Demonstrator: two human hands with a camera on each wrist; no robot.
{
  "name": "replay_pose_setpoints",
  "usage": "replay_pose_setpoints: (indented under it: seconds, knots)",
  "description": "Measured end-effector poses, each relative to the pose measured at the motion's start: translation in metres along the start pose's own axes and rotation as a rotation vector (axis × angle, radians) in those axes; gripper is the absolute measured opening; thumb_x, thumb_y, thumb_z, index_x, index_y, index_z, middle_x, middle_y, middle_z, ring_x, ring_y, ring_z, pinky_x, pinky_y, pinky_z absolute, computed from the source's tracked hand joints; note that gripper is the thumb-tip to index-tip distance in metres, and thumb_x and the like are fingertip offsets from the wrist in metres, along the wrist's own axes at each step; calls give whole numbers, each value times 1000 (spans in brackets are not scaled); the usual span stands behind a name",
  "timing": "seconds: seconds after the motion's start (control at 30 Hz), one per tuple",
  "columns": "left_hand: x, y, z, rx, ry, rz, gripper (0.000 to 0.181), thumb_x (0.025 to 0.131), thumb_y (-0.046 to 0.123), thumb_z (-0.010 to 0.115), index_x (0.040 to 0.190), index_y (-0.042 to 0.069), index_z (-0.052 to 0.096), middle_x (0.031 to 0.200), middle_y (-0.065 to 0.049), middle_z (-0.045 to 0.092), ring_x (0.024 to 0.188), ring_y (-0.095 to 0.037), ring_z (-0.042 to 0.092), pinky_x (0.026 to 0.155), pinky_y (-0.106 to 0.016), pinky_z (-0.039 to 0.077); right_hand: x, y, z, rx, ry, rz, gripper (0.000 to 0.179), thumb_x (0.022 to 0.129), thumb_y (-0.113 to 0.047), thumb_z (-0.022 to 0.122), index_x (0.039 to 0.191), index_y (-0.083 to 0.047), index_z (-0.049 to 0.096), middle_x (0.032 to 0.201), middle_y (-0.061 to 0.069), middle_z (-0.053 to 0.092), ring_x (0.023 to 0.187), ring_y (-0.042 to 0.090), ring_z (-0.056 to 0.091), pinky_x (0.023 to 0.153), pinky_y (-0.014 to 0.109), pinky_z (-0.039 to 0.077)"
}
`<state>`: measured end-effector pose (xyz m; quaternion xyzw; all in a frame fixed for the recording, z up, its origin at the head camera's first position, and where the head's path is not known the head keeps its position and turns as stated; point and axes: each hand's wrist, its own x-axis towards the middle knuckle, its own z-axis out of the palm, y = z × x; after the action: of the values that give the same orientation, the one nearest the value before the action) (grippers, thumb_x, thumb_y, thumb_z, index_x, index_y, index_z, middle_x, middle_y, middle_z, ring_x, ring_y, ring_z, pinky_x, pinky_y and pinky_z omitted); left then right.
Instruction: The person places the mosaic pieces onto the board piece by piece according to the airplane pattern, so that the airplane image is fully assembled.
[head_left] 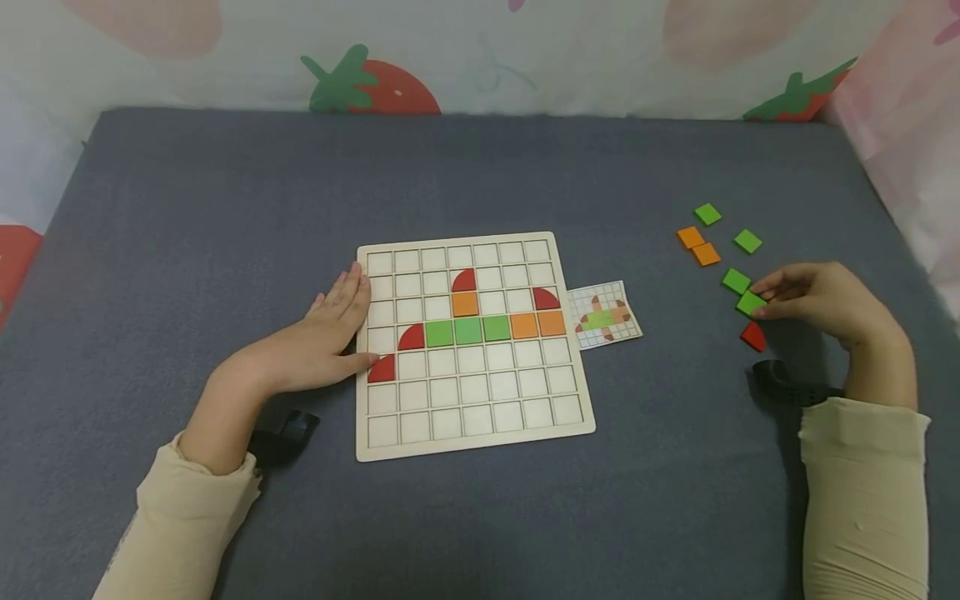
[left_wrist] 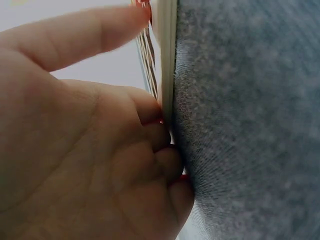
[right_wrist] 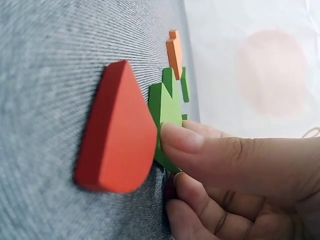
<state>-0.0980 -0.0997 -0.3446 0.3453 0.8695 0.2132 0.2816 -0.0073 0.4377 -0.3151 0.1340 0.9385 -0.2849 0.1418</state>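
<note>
My left hand (head_left: 315, 342) lies with straight fingers against the left edge of a wooden grid board (head_left: 362, 425). Its thumb touches a red quarter-round tile (head_left: 382, 370) in the leftmost column. Green, orange and other red tiles sit in the board's cells, among them a row of green squares (head_left: 467, 331) and orange squares (head_left: 523, 326). At the right, my right hand (head_left: 840, 308) pinches a green square tile (head_left: 750, 303) between thumb and fingers, low at the cloth. Beside it on the cloth is a red quarter-round tile (right_wrist: 122, 135), nearest the right wrist camera.
A small pattern card (head_left: 603, 317) adjoins the board's right edge. Beyond the right hand lie two orange tiles (head_left: 698, 246) and loose green tiles (head_left: 707, 214). A grey cloth (head_left: 480, 525) covers the table; a strawberry-print curtain (head_left: 585, 67) hangs behind.
</note>
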Motion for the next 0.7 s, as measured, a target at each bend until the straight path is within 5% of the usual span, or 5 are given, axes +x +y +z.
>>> replay_pose_setpoints:
  seconds: [0.47,0.7]
  knots:
    - [3,0,-1,-37,5,-4,73,102,25,40,147,-3,-9,152,-15,-25,140,-32,-19,111,-53,-1,-2,-6,0,-15,-7,-26,30,83,-11,73,106,6,64,86,2,68,70,3,60,63,21,48]
    - [5,-1,0,23,29,20,67,101,20,42,150,-1,1,155,-16,-16,140,-35,-15,110,-56,0,0,-10,1,-25,-33,-11,34,83,-15,73,108,6,63,87,1,66,72,5,60,65,22,48]
